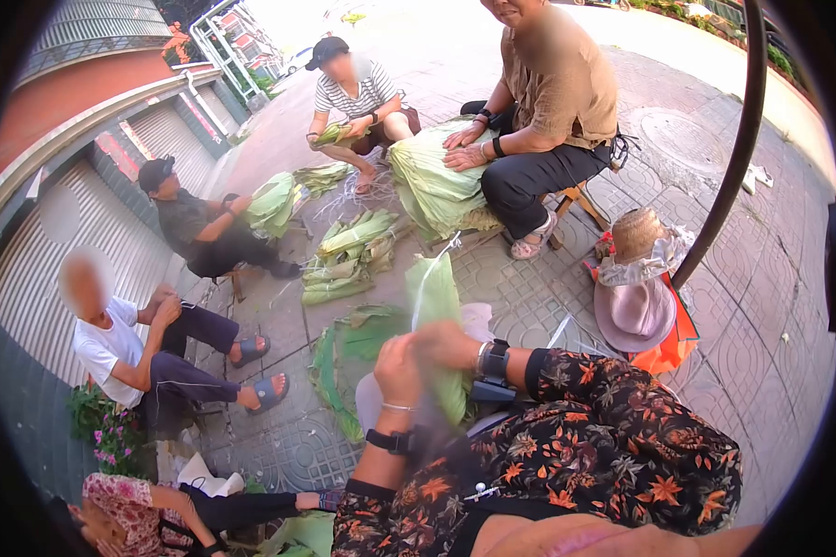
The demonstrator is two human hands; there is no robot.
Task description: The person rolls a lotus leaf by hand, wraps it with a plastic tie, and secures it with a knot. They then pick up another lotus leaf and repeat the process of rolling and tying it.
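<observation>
My left hand (399,373) is closed in a fist, close against my right hand (448,343), whose fingers are curled and blurred by motion. What they pinch is hidden. Behind and below them stands a bundle of folded large green leaves (434,290), upright over my lap. A white string (451,245) runs along its upper end towards my fingers. Each wrist wears a dark band and a bracelet. Beside my left hand, on the paving, lies a spread of green leaves (344,357).
Stacked leaf bundles (351,255) lie ahead on the paving. A seated person in a tan shirt (567,88) rests both hands on a large leaf bundle (437,176). Several others sit to the left. Hats (633,311) and an orange bag (671,348) stand right, near a dark pole (741,153).
</observation>
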